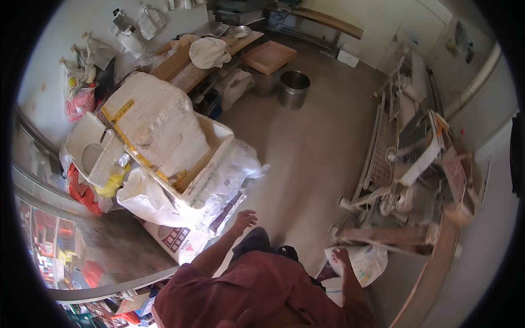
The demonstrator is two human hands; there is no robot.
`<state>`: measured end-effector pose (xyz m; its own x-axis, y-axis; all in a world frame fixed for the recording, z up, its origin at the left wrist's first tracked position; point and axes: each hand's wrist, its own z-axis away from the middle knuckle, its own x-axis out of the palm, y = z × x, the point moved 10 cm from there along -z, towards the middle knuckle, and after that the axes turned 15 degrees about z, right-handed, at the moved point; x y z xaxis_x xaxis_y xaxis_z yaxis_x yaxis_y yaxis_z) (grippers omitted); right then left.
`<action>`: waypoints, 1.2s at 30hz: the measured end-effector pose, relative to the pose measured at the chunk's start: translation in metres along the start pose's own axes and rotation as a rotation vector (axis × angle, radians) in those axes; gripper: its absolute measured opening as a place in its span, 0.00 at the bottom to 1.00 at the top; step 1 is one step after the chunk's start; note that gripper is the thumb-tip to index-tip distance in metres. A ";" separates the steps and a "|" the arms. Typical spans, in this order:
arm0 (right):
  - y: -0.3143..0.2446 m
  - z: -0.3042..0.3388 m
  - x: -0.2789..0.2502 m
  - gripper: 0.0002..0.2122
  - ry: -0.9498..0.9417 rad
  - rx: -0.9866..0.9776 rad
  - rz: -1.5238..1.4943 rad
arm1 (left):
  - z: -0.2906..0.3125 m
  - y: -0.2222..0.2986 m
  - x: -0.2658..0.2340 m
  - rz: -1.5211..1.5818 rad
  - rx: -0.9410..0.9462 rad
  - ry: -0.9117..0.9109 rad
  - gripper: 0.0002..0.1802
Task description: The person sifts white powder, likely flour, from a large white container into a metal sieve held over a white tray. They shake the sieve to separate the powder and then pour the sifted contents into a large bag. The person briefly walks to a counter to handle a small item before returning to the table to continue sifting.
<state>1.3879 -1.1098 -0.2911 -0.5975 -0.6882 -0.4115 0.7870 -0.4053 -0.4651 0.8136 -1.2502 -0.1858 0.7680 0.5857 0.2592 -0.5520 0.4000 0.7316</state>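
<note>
My left hand is held out in front of my body, its fingers loosely spread with nothing in them. Nearest to it are a clear plastic sheet and white printed sacks, stacked below a large foam box whose thick white lid lies tilted across the top. On the other side, my right hand hangs low with loosely parted fingers and appears to hold nothing. A white plastic bag is beside it; whether they touch, I cannot tell.
A steel pot and a shallow wooden tray stand ahead. Along the right wall runs a dusty machine with a belt. At the left, a wooden table carries a cloth bundle; a smaller foam box stands nearby.
</note>
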 end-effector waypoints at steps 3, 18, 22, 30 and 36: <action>-0.122 -0.126 -0.086 0.12 0.074 -0.330 0.147 | -0.065 0.035 0.036 0.083 0.022 -0.028 0.22; -0.408 -0.349 -0.189 0.10 -0.087 -0.142 -0.095 | -0.423 0.257 0.093 0.164 0.098 -0.002 0.21; -0.427 -0.377 -0.233 0.09 0.000 0.043 -0.062 | -0.507 0.339 0.087 0.233 0.074 -0.014 0.21; -0.601 -0.546 -0.312 0.09 -0.070 0.058 0.114 | -0.569 0.478 0.026 0.246 0.265 0.377 0.20; -0.907 -0.684 -0.295 0.08 -0.206 -0.301 0.297 | -0.545 0.594 -0.057 0.406 0.471 0.632 0.20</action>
<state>0.7455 -0.1277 -0.2842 -0.2869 -0.8653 -0.4110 0.8217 -0.0017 -0.5699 0.2647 -0.6616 -0.1095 0.1418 0.9549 0.2608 -0.4448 -0.1739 0.8786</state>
